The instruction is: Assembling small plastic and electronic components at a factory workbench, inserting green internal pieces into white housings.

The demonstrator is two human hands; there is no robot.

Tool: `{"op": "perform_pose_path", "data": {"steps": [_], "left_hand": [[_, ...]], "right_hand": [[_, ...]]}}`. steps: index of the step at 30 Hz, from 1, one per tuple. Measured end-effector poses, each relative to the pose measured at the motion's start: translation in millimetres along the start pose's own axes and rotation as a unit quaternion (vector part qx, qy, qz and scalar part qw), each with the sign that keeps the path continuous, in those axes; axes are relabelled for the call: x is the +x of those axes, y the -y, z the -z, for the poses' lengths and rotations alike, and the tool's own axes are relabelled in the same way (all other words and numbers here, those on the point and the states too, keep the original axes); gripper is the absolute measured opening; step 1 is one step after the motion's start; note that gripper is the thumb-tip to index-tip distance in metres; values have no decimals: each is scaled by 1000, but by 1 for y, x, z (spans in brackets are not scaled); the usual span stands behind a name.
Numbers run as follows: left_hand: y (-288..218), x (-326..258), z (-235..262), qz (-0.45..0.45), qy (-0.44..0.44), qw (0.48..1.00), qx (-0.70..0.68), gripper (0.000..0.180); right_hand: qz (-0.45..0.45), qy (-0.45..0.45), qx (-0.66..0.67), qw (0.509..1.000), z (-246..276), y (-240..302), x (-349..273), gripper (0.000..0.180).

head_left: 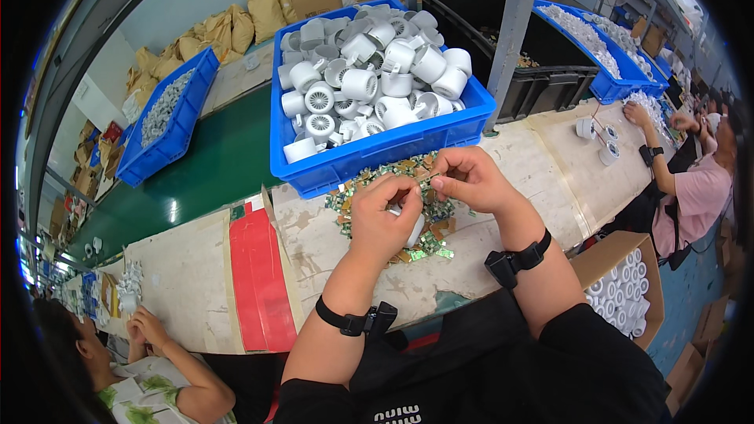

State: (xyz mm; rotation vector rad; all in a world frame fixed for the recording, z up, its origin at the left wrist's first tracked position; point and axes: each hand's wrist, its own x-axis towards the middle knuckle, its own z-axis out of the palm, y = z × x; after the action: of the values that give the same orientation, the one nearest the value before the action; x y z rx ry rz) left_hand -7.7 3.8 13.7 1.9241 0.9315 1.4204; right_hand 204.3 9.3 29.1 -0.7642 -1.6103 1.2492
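Both forearms come up from the lower edge, each with a black wrist strap. Left hand (382, 216) is curled tight around a small white plastic cap (411, 228), its grip closed on the cap just above the surface (487, 267). Right hand (469, 180) sits just beside it, thumb and forefinger pinched shut on a small thin piece (428, 177) too tiny to make out, held at the left fingertips.

Under both hands lies a loose pile of little green and gold parts (393, 188), spread on the surface against the front wall of a blue bin (377, 159). That bin is heaped with white round caps (369, 78), many showing slotted faces.

At lower right a cardboard box (620, 255) holds more white caps. Farther back, a black crate (550, 82) and another blue bin (601, 82) of small pale pieces stand side by side.
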Motion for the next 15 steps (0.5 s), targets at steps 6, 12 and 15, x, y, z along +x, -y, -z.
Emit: {"op": "perform_pose_path", "data": {"steps": [6, 12, 15], "left_hand": [[7, -6, -2, 99, 3, 991, -94, 6], [5, -8, -2, 54, -6, 997, -50, 6], [-1, -11, -3, 24, -37, 998, -34, 8]], "right_hand": [[14, -1, 31, 999, -5, -6, 1, 13], [16, -6, 19, 1000, -9, -11, -2, 14], [-4, -15, 88, 996, -14, -8, -2, 14]]}}
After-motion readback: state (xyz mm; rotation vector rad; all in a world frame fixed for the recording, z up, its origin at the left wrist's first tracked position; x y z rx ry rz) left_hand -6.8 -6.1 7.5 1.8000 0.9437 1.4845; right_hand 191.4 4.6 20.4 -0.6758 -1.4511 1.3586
